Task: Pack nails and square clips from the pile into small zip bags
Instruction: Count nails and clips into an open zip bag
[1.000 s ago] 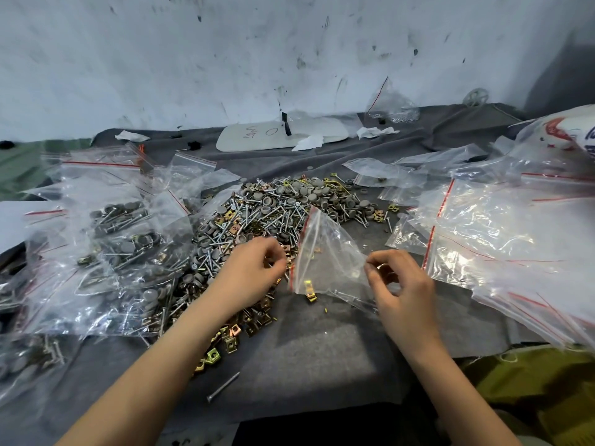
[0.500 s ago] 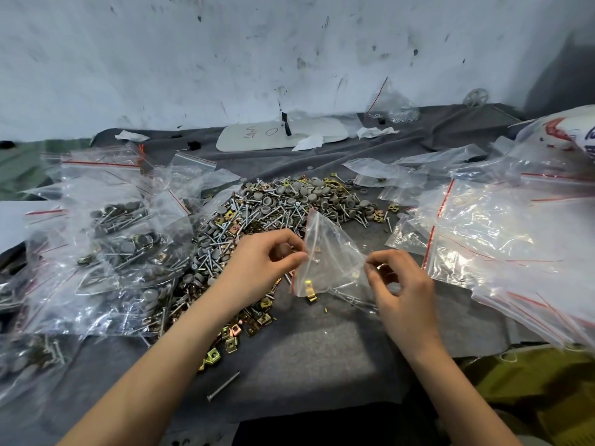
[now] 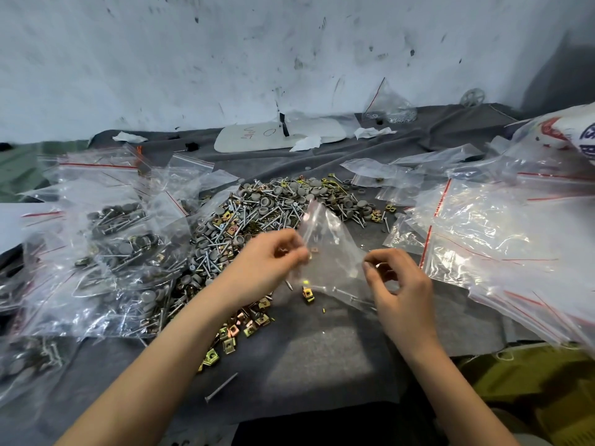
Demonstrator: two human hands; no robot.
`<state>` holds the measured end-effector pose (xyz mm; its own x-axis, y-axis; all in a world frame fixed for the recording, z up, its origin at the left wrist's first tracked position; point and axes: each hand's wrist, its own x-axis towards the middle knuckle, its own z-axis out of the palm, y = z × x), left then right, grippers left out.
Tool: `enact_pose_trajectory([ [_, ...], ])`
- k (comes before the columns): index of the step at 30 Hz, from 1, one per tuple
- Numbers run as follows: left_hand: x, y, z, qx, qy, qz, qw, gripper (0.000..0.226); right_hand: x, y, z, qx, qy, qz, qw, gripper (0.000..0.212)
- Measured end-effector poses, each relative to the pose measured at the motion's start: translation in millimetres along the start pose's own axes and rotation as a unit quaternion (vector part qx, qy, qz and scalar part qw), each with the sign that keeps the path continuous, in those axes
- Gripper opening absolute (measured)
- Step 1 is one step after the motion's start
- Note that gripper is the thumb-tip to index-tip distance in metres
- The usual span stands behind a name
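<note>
Bright, even light — blurred hands

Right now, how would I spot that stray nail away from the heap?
Start at the big pile of hardware on the grey cloth. Follow its tail of brass clips toward the near edge; the stray nail lies just beyond, alone on bare cloth.

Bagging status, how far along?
Done: filled bags heaped at left. In hand: left hand and right hand pinch one bag. Left: a big pile of nails and clips, plus empty bags stacked at right.
</note>
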<state>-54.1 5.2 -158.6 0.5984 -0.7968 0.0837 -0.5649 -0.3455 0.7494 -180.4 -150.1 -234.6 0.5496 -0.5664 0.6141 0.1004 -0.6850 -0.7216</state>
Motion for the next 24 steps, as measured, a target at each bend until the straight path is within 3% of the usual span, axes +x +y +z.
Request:
enact_pose_trajectory([
  [3,6,19,-11,-0.079,0.090,0.017,0.993,0.015,0,1,0,0.012,0.018,0.014,1.000,0.015],
  [9,11,44,-16,-0.018,0.109,0.087,0.990,0.014,0,2,-1,0.025,0.021,0.037,0.999,0.012],
  [15,7,48,-2,0.025,0.133,0.153,0.979,0.020,1,0,-1,0.001,-0.043,0.046,0.998,0.037],
  [20,3,55,-2,0.056,0.141,0.245,0.958,0.018,2,3,-1,-0.024,-0.025,0.006,0.999,0.005],
  [24,3,55,-1,0.094,0.155,0.267,0.946,0.017,1,2,-1,0.008,-0.004,0.003,1.000,0.011],
])
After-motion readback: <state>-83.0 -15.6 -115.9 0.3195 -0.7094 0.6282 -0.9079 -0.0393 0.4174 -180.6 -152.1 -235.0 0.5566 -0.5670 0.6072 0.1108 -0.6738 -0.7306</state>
